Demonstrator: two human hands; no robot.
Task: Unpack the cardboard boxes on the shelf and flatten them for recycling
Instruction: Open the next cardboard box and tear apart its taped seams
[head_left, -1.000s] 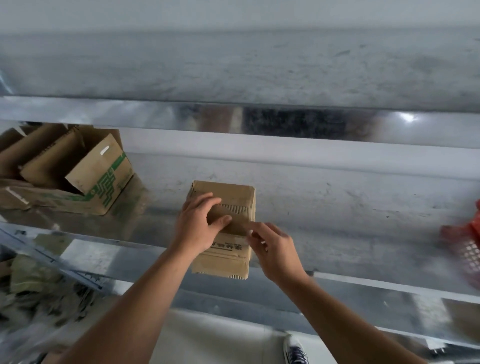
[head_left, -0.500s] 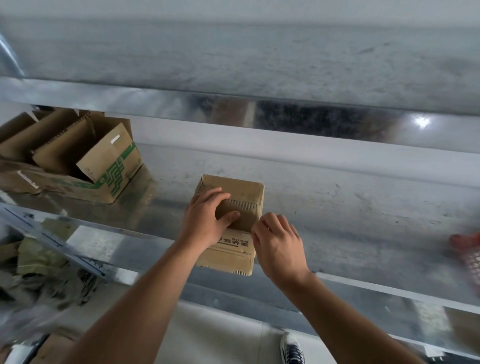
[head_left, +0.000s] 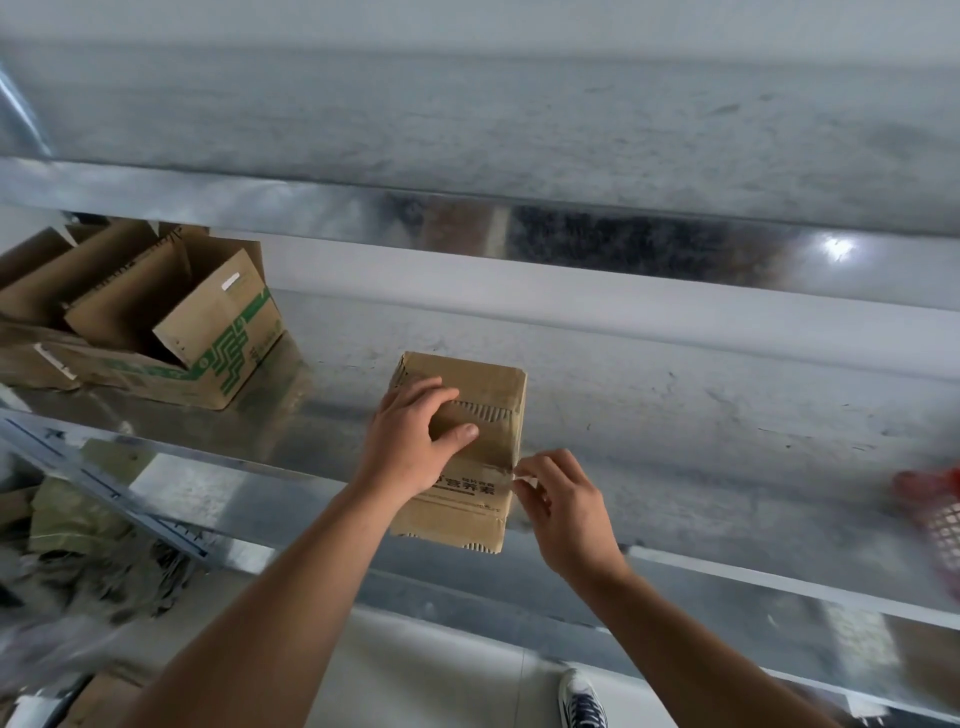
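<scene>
Bare metal shelf (head_left: 675, 415), and the box (head_left: 483, 384) sits at its near edge, dead centre. Left hand (head_left: 410, 447) lies on top, fingers spread and pressing down. Right hand (head_left: 566, 514) is at the box's right edge, thumb and fingertips pinching a strip of tape (head_left: 521, 474). Open boxes (head_left: 223, 332) far left, red basket (head_left: 935, 514) at the right edge.

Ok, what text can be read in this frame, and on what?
"营养素", likely, start hidden under left hand: small box, near face.
Smaller line above it: too blurred.
Open box: small print and white sticker unreadable.
Tape in right hand: no print visible.
</scene>
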